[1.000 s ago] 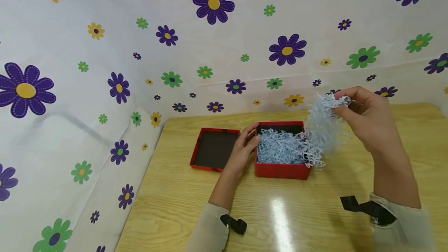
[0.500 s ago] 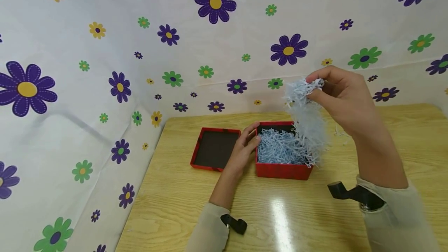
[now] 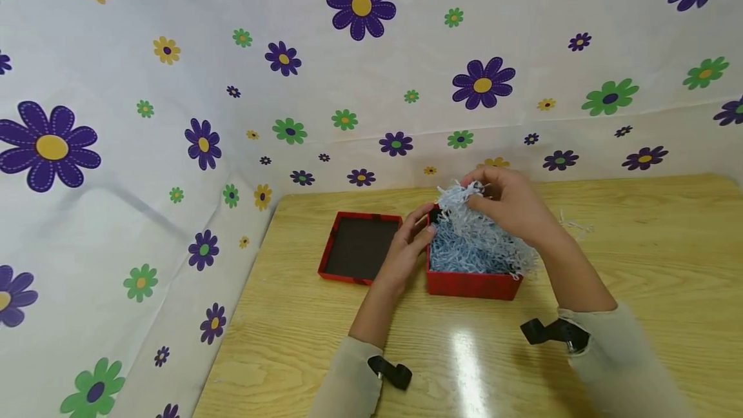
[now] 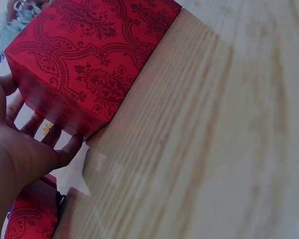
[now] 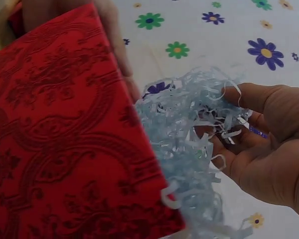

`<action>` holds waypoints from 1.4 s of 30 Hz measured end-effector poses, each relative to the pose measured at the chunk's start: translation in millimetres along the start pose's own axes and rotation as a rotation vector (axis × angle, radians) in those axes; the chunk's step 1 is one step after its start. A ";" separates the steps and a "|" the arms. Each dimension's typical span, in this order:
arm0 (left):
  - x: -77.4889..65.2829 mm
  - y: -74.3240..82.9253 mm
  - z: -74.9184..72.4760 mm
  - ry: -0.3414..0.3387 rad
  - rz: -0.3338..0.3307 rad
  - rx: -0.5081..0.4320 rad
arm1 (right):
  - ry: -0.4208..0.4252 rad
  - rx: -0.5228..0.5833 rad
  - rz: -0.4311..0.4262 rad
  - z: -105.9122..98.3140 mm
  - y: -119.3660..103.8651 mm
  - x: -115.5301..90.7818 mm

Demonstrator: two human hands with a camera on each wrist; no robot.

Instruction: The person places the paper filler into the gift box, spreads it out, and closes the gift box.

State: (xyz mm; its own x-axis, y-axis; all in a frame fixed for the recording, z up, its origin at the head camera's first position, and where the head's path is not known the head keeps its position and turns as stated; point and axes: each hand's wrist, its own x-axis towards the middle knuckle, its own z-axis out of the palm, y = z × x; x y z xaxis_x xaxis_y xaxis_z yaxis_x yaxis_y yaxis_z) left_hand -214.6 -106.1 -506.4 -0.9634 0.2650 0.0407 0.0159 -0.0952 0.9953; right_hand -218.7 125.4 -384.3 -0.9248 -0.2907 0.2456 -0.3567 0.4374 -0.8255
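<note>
A red patterned box [image 3: 473,285] stands on the table, filled with pale blue shredded paper [image 3: 458,255]. My left hand [image 3: 403,251] rests against its left side, thumb near the rim; in the left wrist view, the fingertips touch the red wall [image 4: 84,64]. Above the box, my right hand [image 3: 513,204] pinches a tangled clump of lighter shredded paper [image 3: 455,199] between thumb and fingers. The clump's lower strands drape over the paper inside and the box's right rim. In the right wrist view, the clump [image 5: 189,129] hangs beside the box wall [image 5: 65,134].
The red lid [image 3: 356,247], dark inside, lies upturned left of the box. A few loose paper strands [image 3: 574,224] are on the wooden table [image 3: 290,340] to the right. A flower-printed white sheet [image 3: 377,76] forms the back and left sides.
My right hand lifts the clump leftward from beside the box, then lowers it over the box's filling. The left hand and the lid stay in place.
</note>
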 end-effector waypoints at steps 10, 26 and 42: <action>-1.8 -0.4 0.7 0.005 -0.013 0.023 | -0.221 -0.086 0.072 4.4 9.5 -3.4; 0.0 0.5 0.6 0.007 -0.032 -0.009 | -0.394 0.352 0.225 24.6 19.7 10.5; 0.3 0.4 0.1 0.005 -0.011 0.012 | -0.479 0.068 0.319 43.4 29.5 23.2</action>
State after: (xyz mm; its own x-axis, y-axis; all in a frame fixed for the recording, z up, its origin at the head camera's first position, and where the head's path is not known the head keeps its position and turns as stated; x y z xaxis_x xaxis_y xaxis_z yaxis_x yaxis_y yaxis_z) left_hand -214.8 -106.0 -506.0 -0.9648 0.2613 0.0297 0.0087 -0.0812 0.9967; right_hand -244.9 94.6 -425.0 -0.8163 -0.5130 -0.2655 -0.0459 0.5158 -0.8555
